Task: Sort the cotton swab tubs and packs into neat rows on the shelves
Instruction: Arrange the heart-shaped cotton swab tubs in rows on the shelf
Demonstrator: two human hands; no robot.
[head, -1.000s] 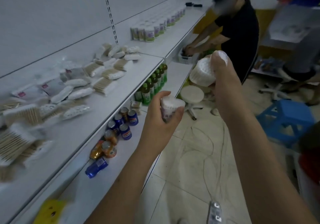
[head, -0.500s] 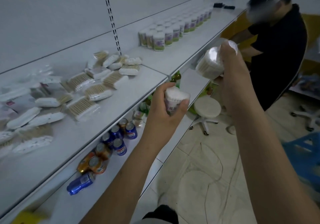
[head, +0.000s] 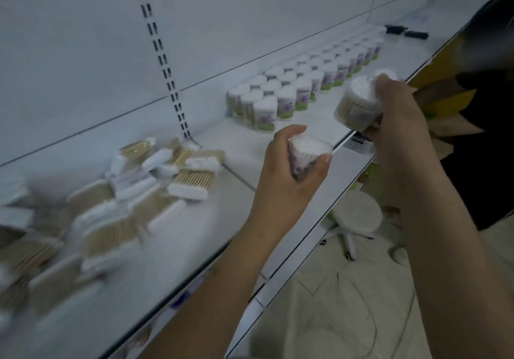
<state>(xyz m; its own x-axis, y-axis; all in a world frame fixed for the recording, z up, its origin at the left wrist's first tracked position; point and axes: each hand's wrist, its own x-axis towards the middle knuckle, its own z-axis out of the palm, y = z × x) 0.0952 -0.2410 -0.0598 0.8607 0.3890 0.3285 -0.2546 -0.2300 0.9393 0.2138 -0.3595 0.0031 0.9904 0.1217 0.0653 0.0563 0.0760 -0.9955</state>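
At the frame's center, the left hand point(head: 289, 172) grips 1 cotton swab tub point(head: 307, 154) above the shelf point(head: 244, 147). At right, the right hand point(head: 397, 108) grips another swab tub point(head: 357, 102), near the tub rows point(head: 303, 86).

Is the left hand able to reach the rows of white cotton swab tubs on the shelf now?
Probably yes: the left hand is near the rows, nothing between, but it already holds a small tub.

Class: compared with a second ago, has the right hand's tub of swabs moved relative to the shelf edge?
Yes. The right hand has carried its tub from out over the aisle to above the shelf edge, nearer the rows of tubs.
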